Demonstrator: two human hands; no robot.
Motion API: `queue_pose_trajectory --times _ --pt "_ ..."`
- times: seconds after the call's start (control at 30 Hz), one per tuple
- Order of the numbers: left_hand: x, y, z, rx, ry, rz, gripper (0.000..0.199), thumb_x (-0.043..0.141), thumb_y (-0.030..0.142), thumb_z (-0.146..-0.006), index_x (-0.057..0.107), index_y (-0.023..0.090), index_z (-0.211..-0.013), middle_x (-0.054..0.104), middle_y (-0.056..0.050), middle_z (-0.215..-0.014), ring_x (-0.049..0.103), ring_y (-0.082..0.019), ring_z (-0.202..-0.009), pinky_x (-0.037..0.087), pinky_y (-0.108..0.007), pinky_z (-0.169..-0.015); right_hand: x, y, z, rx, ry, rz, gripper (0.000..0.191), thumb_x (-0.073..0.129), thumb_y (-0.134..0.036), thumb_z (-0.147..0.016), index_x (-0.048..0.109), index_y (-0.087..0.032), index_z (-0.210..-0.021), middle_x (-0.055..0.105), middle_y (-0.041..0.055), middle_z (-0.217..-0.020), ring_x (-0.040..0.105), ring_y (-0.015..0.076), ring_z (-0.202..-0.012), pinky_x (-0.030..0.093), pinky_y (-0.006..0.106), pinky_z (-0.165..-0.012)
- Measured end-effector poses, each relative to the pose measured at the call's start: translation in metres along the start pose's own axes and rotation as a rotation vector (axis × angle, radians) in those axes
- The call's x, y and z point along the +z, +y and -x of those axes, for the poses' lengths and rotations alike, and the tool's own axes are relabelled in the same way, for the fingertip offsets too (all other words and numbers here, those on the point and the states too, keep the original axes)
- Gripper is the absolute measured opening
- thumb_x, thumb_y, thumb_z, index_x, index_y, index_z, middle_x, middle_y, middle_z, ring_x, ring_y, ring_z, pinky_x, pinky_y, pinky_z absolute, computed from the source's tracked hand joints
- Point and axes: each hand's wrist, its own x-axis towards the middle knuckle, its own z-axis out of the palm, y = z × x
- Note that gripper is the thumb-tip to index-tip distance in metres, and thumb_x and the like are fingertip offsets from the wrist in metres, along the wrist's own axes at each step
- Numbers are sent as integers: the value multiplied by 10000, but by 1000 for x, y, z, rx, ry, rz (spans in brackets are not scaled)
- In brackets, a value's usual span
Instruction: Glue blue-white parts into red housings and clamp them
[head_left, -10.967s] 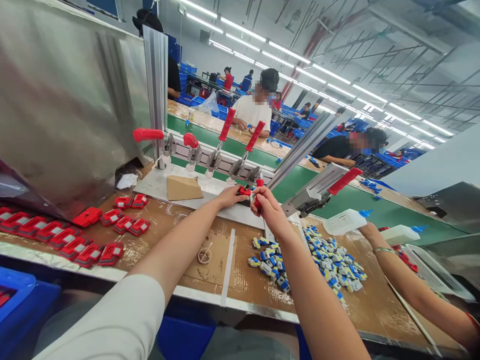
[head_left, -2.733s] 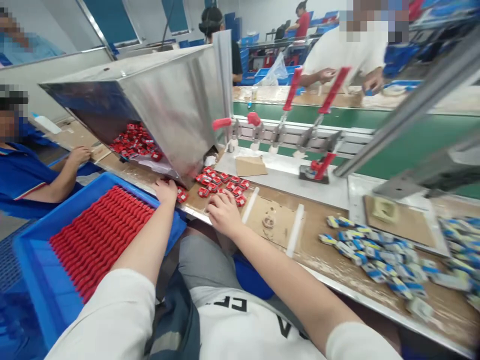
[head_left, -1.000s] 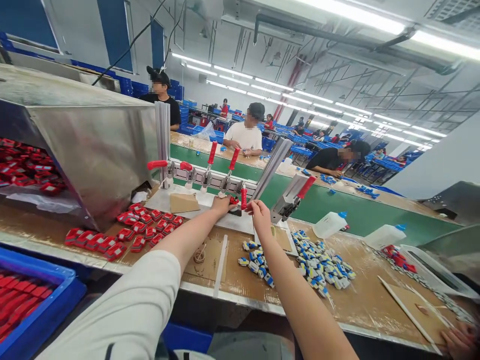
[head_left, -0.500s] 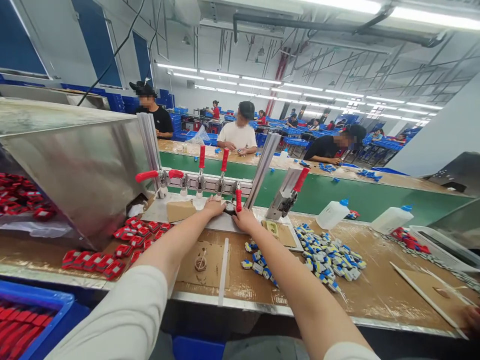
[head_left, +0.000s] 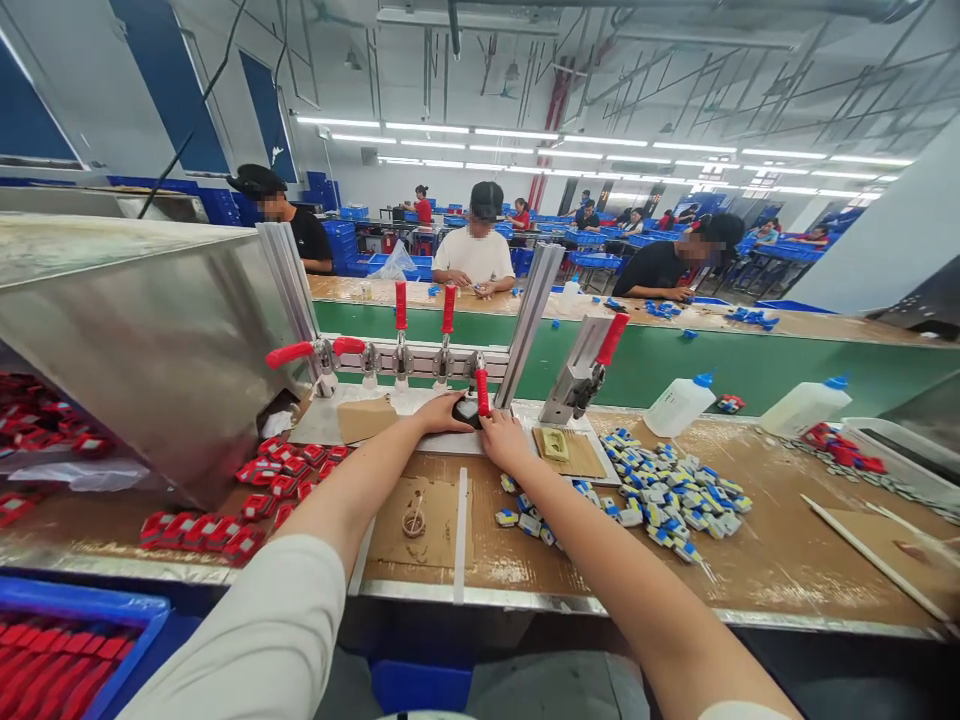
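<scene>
Both of my arms reach to the clamp fixture, a metal frame with several red-handled toggle clamps. My left hand (head_left: 442,411) holds the left side of a small dark part (head_left: 466,410) beneath the rightmost clamp. Beside the lowered red handle (head_left: 482,392) is my right hand (head_left: 501,436), its fingers closed at the handle's lower end and near the part's right edge. A second single clamp (head_left: 585,370) stands to the right, with a yellowish block (head_left: 555,445) in front of it.
Red parts (head_left: 281,470) lie left, and blue, white and yellow parts (head_left: 675,495) right. Two white bottles (head_left: 679,405) stand behind them. A metal hood (head_left: 150,350) and blue crate (head_left: 154,620) are at left. People sit beyond the green belt (head_left: 750,370).
The view has shifted slightly. My left hand has moved a little toward the rightmost clamp, and more of the dark part shows. My right hand stays beside the handle.
</scene>
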Motion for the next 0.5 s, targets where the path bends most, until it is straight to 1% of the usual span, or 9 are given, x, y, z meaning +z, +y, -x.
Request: queue_pose_trajectory --times 0.07,0.17,0.23,0.3,0.33,0.4,0.43,0.47,0.5 --pt "-1 2 0 11 3 4 1117 829 623 -721 402 145 -1636 459 -185 -1669 449 -339 -1548 344 -411 -1289 -6 2 4 19 57 -58 402 493 -155 -978 710 -168 -1316 645 202 -1384 570 370 -1272 426 482 -1061" --pt "-2 9 2 4 -10 0 1124 810 621 -742 378 110 -1645 437 -207 -1677 434 -348 -1557 334 -422 -1297 -14 -3 7 69 161 -149 440 388 -184 -1031 667 -151 -1370 632 192 -1396 567 328 -1293 451 453 -1068" --pt "-3 15 5 -11 -35 -6 1175 815 611 -741 326 76 -1665 378 -229 -1704 385 -354 -1586 311 -419 -1308 -14 -13 10 75 300 -322 439 348 -225 -1053 649 -144 -1363 645 181 -1350 585 290 -1270 484 411 -1032" --pt "-11 18 15 -33 -70 -14 1220 824 602 -739 275 50 -1679 294 -241 -1738 321 -352 -1617 274 -401 -1321 -9 -26 17 35 473 -612 395 375 -298 -1057 657 -161 -1297 682 149 -1233 628 261 -1162 515 378 -949" --pt "-19 18 24 -49 -91 -16 1210 822 597 -747 277 49 -1678 266 -236 -1749 304 -345 -1624 258 -386 -1323 -5 -32 22 18 549 -762 364 416 -344 -1050 661 -174 -1257 695 123 -1156 646 250 -1079 520 368 -904" --pt "-44 13 55 -72 -141 -26 1069 795 575 -795 365 109 -1655 287 -167 -1761 323 -303 -1614 239 -334 -1317 4 -42 34 33 642 -963 324 496 -416 -1023 653 -192 -1196 687 71 -1022 640 224 -930 509 351 -844" --pt "-60 10 76 -78 -179 -37 973 811 559 -787 468 159 -1604 350 -122 -1743 370 -296 -1587 252 -325 -1308 8 -45 40 64 657 -1004 308 526 -437 -1009 649 -196 -1156 671 48 -966 623 211 -873 497 341 -819" --pt "-78 9 102 -48 -236 -99 850 785 589 -815 559 202 -1538 419 -88 -1710 417 -303 -1555 267 -345 -1302 11 -48 46 83 643 -1015 287 546 -453 -997 646 -201 -1091 649 29 -905 600 201 -821 479 329 -786" --pt "-96 10 130 -39 -250 -161 718 737 632 -854 644 238 -1447 514 -62 -1640 470 -306 -1511 288 -367 -1290 13 -50 51 64 582 -1000 270 554 -464 -991 639 -208 -1003 623 11 -838 573 191 -768 452 316 -743"
